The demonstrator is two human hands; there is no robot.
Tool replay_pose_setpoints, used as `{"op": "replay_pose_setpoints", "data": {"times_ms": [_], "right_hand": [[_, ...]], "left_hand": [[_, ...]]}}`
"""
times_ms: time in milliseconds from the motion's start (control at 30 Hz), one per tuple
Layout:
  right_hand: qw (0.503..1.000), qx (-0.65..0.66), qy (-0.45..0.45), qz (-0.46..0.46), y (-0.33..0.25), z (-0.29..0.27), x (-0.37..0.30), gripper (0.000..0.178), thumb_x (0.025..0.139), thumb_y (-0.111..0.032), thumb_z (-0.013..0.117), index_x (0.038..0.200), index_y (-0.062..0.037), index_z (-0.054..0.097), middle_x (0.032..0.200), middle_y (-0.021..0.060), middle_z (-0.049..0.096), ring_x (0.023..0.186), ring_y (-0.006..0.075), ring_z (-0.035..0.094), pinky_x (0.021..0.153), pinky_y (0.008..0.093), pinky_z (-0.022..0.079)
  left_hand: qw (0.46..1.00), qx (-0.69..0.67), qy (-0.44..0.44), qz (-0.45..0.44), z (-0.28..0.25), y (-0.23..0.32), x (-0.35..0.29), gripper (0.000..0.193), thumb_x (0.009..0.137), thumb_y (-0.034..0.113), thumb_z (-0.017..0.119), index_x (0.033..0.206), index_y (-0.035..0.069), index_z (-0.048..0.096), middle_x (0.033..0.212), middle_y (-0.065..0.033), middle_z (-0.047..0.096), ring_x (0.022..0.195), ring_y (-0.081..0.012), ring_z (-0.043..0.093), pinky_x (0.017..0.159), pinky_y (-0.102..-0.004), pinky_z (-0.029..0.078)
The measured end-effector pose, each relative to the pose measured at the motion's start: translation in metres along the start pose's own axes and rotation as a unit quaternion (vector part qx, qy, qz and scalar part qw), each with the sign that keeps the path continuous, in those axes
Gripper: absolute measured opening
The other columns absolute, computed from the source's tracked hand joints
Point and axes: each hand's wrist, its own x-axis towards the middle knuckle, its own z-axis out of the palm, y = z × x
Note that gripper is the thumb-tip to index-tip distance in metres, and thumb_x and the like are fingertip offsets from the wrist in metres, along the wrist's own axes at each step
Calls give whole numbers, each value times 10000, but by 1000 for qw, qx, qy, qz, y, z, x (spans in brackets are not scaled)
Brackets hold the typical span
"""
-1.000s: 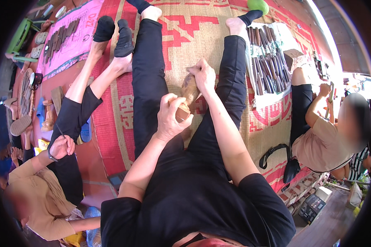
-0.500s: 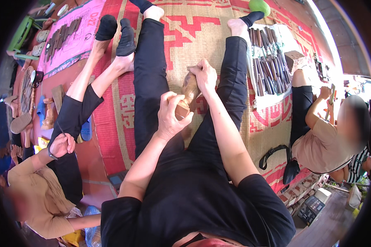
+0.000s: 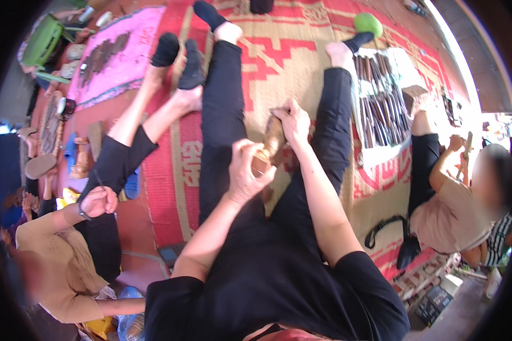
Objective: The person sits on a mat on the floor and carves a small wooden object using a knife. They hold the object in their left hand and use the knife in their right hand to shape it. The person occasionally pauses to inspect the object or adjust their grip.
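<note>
Between my knees I hold a carved wooden figure point(image 3: 275, 136), brown and glossy, tilted with its far end up and slightly right. My left hand point(image 3: 247, 173) is wrapped round its near end, a square block-like base point(image 3: 261, 165). At the far end, my right hand point(image 3: 294, 125) is closed, with thumb and fingers pressed against the wood. Whether a small thing lies under those right fingers is hidden.
Right of my right leg, many carving tools point(image 3: 381, 108) lie on a white cloth point(image 3: 378, 153). A green ball point(image 3: 368, 24) sits beyond my foot. People sit at both sides. A pink sheet point(image 3: 108, 85) holds more tools. A black strap bag point(image 3: 407, 250) lies at right.
The whole view has shifted, so everything sits a little further right and mostly lower. Both hands stay on the wooden figure, with only slight finger movement.
</note>
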Motion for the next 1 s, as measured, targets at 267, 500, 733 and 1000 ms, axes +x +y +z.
{"op": "replay_pose_setpoints", "data": {"times_ms": [267,500,733,1000], "right_hand": [[998,35,37,22,19,11,25,300,795,-284,791,898,-58,622,806,170,699,778,385,675,727,467,503],[999,-30,19,4,19,9,11,261,800,-228,787,857,-64,592,848,157,696,831,373,679,737,462,494],[995,71,39,50,22,3,28,265,767,-198,813,862,-31,630,837,169,709,815,349,686,754,438,502],[1000,8,-2,9,17,10,11,240,793,-206,780,897,-43,639,813,174,704,837,375,694,762,447,507]], "left_hand": [[1000,4,-21,10,-3,-2,-2,663,647,149,850,1229,74,541,1145,-178,511,1037,-357,588,873,-432,537],[998,34,-37,47,-3,9,5,612,656,195,847,1197,94,580,1137,-165,536,1037,-346,611,854,-417,555],[997,45,-41,49,-4,5,-3,626,661,214,846,1212,101,572,1141,-148,526,1025,-333,608,844,-419,557],[999,22,-13,31,-2,8,8,604,666,197,845,1194,78,578,1127,-150,522,999,-323,615,832,-404,561]]}}
